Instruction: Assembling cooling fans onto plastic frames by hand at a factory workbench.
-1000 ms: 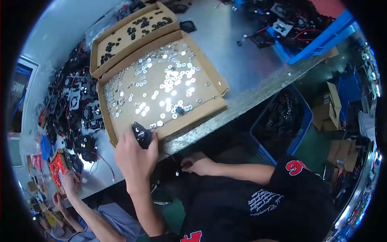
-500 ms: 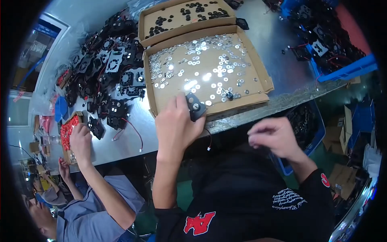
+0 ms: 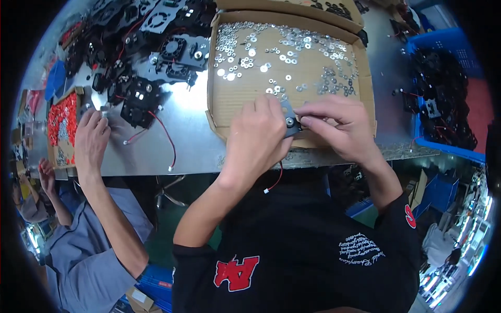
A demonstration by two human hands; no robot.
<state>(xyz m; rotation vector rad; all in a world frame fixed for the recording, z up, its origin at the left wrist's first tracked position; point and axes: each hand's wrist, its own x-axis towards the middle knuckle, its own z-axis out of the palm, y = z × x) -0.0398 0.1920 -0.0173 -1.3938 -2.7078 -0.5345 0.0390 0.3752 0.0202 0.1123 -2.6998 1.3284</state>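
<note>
My left hand point(image 3: 255, 130) is closed around a small dark module point(image 3: 290, 122) with a round metal stud on its face. A thin cable point(image 3: 280, 175) hangs from the module past the table edge and ends in a white connector. At the module's right edge, my right hand point(image 3: 344, 128) has thumb and forefinger pinched together; whatever lies between those fingertips is too small to make out. Both hands are over the near side of a shallow cardboard tray point(image 3: 235, 104), in which many metal washers point(image 3: 336, 81) lie scattered.
Black fan modules point(image 3: 138, 101) with loose cables are heaped on the metal table to the left. Further left, a co-worker's hand point(image 3: 91, 133) is beside a box of red parts point(image 3: 62, 117). A blue crate point(image 3: 451, 145) of dark modules stands right. Another cardboard tray point(image 3: 287, 6) adjoins behind.
My right hand has come up from in front of the table to the module's edge. My left hand has carried the module rightward along the tray's near side. The view has shifted.
</note>
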